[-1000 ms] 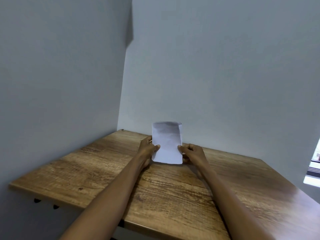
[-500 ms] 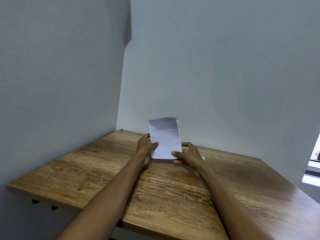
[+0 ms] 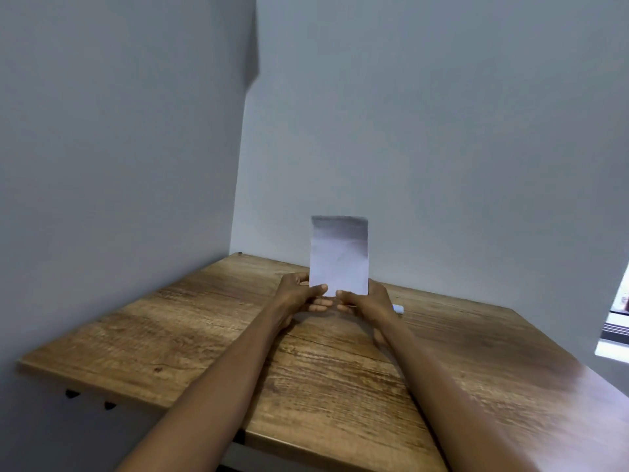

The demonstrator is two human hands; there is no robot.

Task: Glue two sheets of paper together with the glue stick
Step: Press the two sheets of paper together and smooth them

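A wooden table (image 3: pixel 190 338) sits in a corner of plain grey walls. Above its far side, the left hand (image 3: pixel 295 294) and right hand (image 3: pixel 367 301) pinch the bottom edge of an upright white paper (image 3: pixel 339 257), thumbs in front. A white glue stick (image 3: pixel 397 309) lies on the table just behind the right hand.

Behind the right hand (image 3: pixel 369 303) lies a small white thing (image 3: pixel 397 309), only its end showing, too little to name. The paper (image 3: pixel 339 255) is held upright by its bottom edge, which the thumbs partly cover, and whether it is one sheet or two cannot be told; its far face is hidden. At the right edge a bright window (image 3: pixel 616 321) is cut off, and the near right of the table (image 3: pixel 510 386) is blurred.
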